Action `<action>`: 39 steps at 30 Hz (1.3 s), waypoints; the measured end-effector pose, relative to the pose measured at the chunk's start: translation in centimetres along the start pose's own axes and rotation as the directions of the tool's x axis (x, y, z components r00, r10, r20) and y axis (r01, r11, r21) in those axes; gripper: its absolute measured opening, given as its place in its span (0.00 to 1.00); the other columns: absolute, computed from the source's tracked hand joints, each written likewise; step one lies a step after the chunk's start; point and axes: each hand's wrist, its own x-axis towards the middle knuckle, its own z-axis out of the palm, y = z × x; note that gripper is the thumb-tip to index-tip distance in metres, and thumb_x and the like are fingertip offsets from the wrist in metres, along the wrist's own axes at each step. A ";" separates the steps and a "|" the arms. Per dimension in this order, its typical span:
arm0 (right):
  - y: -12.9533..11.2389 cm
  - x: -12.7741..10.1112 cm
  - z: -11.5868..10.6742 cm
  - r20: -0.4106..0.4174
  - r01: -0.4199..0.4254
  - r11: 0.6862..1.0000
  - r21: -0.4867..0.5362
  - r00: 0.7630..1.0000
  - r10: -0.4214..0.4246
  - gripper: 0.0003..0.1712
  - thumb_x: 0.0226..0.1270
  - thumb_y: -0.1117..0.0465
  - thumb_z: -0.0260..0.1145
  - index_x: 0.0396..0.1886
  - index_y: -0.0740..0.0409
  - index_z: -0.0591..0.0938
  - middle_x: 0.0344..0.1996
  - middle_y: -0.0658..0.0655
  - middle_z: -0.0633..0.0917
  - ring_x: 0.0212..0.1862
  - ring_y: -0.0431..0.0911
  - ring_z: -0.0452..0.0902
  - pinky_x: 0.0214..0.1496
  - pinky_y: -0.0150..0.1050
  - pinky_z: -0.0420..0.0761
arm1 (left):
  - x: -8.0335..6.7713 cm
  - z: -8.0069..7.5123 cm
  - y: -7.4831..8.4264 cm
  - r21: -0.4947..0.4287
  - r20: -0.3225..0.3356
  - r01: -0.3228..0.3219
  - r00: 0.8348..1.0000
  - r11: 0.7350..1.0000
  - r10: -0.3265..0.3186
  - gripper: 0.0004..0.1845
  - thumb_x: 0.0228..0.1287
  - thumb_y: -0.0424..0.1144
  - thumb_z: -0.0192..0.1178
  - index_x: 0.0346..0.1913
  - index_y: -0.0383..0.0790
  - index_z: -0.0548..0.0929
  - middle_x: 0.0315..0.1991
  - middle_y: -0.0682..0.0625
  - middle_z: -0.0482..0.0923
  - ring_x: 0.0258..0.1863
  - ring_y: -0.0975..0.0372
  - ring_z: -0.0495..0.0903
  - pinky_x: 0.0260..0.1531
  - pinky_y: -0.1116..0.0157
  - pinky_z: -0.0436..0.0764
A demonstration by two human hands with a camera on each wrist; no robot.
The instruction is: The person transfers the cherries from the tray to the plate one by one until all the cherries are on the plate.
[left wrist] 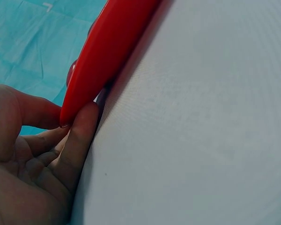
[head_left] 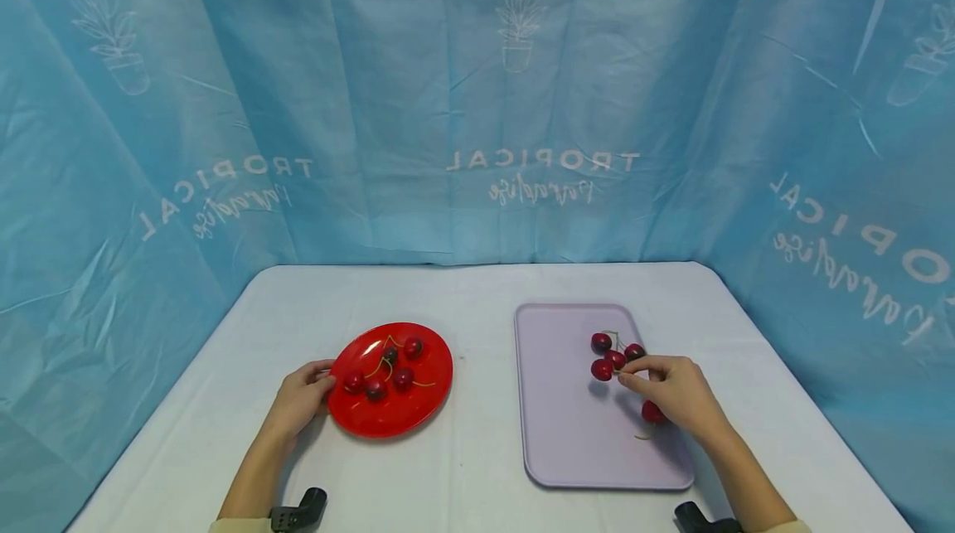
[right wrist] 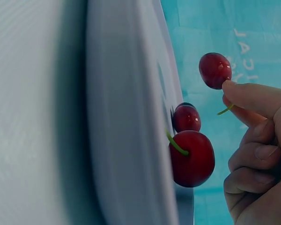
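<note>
Left hand (head_left: 302, 398) grips the near-left rim of the red plate (head_left: 425, 409): thumb on top of the edge, fingers curled under it, as the left wrist view shows (left wrist: 79, 140). Plate sits left of centre on the white surface (head_left: 477, 288) and holds five cherries (head_left: 375, 389) with stems; the left wrist view sees only the rim edge-on, contents hidden.

Lilac tray (head_left: 559, 417) lies to the right of the plate, apart from it. Right hand (head_left: 675, 396) is over the tray's right half, thumb and forefinger pinching the green stem of a cherry (right wrist: 215, 70); other fingers curled in. A cluster of cherries (head_left: 601, 370) lies on the tray just left of and beyond the fingertips. One more cherry (head_left: 652, 412) is half hidden under the right hand, its stem poking out nearside.

Which cluster cherry the pinched stem belongs to is hard to tell from the head view. Blue printed curtain (head_left: 477, 102) behind.
</note>
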 end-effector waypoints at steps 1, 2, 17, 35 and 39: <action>0.0 0.1 0.1 -0.004 0.003 1.000 0.006 1.000 -0.003 0.12 0.55 0.50 0.75 0.35 0.51 0.88 0.13 0.52 0.69 0.18 0.44 0.63 0.13 0.35 0.62 | 0.0 0.0 0.0 0.000 0.001 0.000 1.000 1.000 0.000 0.23 0.71 0.37 0.50 0.65 0.30 0.67 0.57 0.33 0.71 0.44 0.52 0.78 0.37 0.64 0.83; -0.1 0.1 0.2 -0.006 0.007 1.000 0.018 1.000 -0.007 0.12 0.54 0.51 0.75 0.35 0.51 0.88 0.13 0.52 0.69 0.17 0.44 0.62 0.13 0.35 0.62 | 0.0 0.0 0.0 -0.001 0.001 0.001 1.000 1.000 -0.001 0.23 0.71 0.37 0.50 0.65 0.30 0.67 0.57 0.33 0.71 0.45 0.52 0.78 0.37 0.64 0.83; -2.0 0.9 1.4 -0.021 0.079 0.991 0.111 0.997 -0.078 0.12 0.54 0.48 0.74 0.33 0.49 0.88 0.15 0.52 0.72 0.22 0.46 0.66 0.20 0.35 0.64 | 0.1 0.0 -0.2 -0.001 -0.006 0.006 1.000 1.000 -0.006 0.23 0.71 0.37 0.50 0.64 0.30 0.68 0.56 0.33 0.72 0.44 0.52 0.78 0.36 0.65 0.83; -3.4 1.2 2.2 -0.021 0.086 0.987 0.139 0.996 -0.084 0.12 0.55 0.48 0.74 0.32 0.50 0.88 0.14 0.51 0.70 0.22 0.45 0.65 0.21 0.35 0.62 | 0.1 0.0 0.0 0.004 -0.004 0.004 1.000 1.000 -0.003 0.23 0.71 0.38 0.50 0.64 0.30 0.68 0.55 0.34 0.72 0.44 0.52 0.78 0.37 0.65 0.83; -3.3 1.1 2.5 -0.017 0.108 0.982 0.157 0.994 -0.106 0.11 0.55 0.49 0.74 0.32 0.49 0.88 0.14 0.52 0.70 0.21 0.45 0.64 0.20 0.36 0.62 | -0.1 0.0 0.1 0.004 0.000 0.005 1.000 1.000 -0.005 0.24 0.71 0.37 0.51 0.65 0.29 0.67 0.56 0.33 0.72 0.44 0.51 0.78 0.37 0.65 0.83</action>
